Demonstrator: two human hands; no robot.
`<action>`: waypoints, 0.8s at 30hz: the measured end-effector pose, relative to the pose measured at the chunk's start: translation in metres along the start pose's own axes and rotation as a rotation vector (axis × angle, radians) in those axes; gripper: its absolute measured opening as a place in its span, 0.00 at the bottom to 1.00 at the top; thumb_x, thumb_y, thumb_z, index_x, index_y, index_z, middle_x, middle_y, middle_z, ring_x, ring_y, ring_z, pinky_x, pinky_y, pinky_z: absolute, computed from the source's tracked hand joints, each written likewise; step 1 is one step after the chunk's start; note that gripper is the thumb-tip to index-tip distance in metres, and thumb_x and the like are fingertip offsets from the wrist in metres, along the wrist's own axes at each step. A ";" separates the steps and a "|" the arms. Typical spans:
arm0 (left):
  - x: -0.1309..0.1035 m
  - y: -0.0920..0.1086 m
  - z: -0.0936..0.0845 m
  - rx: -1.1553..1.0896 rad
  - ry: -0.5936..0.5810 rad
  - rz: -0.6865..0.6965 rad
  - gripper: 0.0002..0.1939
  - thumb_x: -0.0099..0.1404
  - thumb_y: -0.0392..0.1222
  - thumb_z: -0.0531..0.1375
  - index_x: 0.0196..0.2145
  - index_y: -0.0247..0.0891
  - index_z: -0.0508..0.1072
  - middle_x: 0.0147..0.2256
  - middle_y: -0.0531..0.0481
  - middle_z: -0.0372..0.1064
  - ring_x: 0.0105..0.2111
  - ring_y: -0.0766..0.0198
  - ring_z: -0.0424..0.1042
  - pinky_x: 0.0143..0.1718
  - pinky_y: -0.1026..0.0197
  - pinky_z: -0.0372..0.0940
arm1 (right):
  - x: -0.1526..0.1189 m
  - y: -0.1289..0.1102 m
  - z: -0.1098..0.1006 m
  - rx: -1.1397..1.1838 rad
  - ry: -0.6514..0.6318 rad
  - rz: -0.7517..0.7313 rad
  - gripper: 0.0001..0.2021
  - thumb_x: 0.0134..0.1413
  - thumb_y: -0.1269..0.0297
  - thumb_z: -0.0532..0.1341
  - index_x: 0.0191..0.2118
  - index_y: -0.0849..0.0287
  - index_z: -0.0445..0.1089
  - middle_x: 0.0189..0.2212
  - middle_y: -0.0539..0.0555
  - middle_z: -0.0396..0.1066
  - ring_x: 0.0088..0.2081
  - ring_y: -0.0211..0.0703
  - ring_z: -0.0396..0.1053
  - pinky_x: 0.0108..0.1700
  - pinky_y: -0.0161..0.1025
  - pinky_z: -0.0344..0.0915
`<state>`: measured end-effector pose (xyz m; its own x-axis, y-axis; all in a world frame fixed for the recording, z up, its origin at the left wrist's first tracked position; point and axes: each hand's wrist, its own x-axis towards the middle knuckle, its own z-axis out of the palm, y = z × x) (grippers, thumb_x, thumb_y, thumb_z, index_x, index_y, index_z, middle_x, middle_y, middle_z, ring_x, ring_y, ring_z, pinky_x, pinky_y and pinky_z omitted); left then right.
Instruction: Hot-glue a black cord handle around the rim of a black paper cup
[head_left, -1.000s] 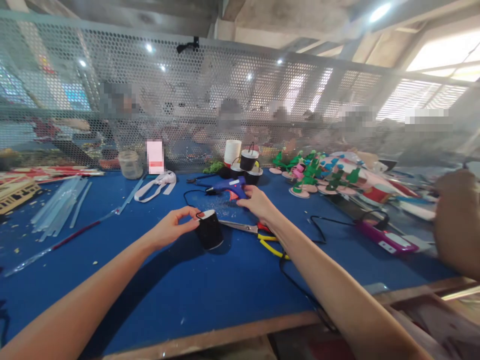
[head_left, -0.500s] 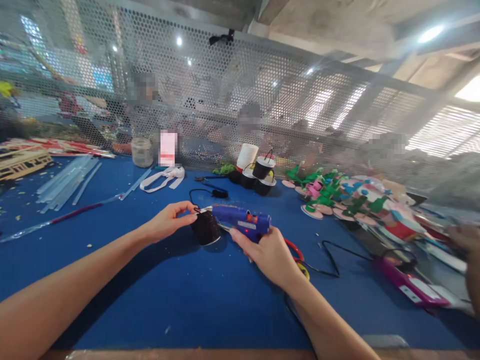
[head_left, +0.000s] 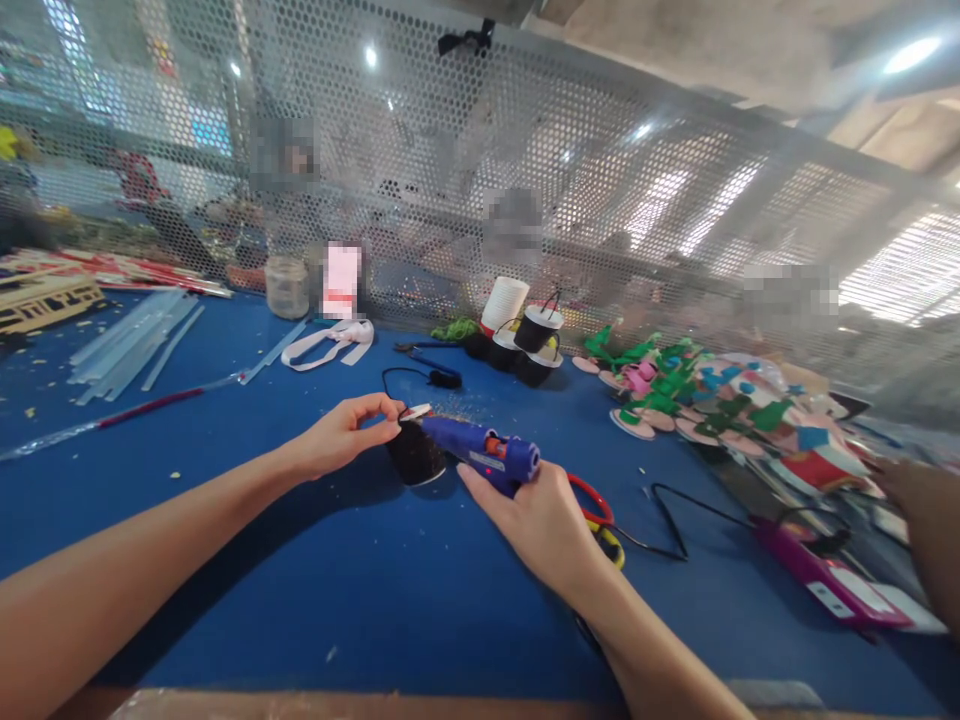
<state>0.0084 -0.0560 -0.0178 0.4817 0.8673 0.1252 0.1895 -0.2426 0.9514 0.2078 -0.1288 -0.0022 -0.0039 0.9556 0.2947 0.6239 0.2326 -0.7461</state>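
A small black cup (head_left: 417, 455) lies tilted on the blue table, its white rim towards me. My left hand (head_left: 358, 432) pinches the black cord (head_left: 409, 372) at the cup's upper left edge, beside a small white piece (head_left: 415, 411). In my right hand (head_left: 541, 512) is a blue glue gun (head_left: 480, 446) with a small red light. Its nozzle points left at the top of the cup, close to the white piece. Whether the nozzle touches is too small to tell.
Black cups (head_left: 538, 330) and white stacked cups (head_left: 504, 304) stand behind. Scissors (head_left: 592, 500) lie by my right wrist. Glue sticks (head_left: 135, 345) are left; felt flowers (head_left: 645, 385) and a purple power strip (head_left: 829, 575) right. Another person's arm (head_left: 915, 520) reaches in from the right.
The view has shifted slightly. The glue gun's body has tipped a little, and the white piece by the nozzle shows more raised. Both hands keep their hold. The other person's arm has moved.
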 end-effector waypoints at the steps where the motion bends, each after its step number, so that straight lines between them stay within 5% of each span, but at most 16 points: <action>1: 0.000 0.001 0.000 0.003 0.005 -0.002 0.09 0.55 0.44 0.55 0.25 0.36 0.61 0.44 0.45 0.65 0.49 0.60 0.60 0.51 0.56 0.51 | 0.000 0.000 0.000 -0.013 0.010 0.000 0.10 0.42 0.59 0.58 0.23 0.62 0.68 0.18 0.52 0.68 0.22 0.43 0.66 0.25 0.37 0.64; 24: 0.000 0.002 0.001 -0.075 -0.050 0.057 0.07 0.57 0.41 0.54 0.26 0.35 0.61 0.53 0.40 0.58 0.55 0.57 0.54 0.54 0.53 0.47 | -0.002 0.000 0.003 -0.093 0.071 -0.074 0.09 0.43 0.62 0.58 0.18 0.58 0.61 0.15 0.49 0.65 0.19 0.39 0.63 0.22 0.34 0.60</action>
<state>0.0093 -0.0570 -0.0162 0.5328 0.8295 0.1675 0.0964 -0.2562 0.9618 0.2050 -0.1304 -0.0045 0.0003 0.9204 0.3909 0.6939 0.2813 -0.6629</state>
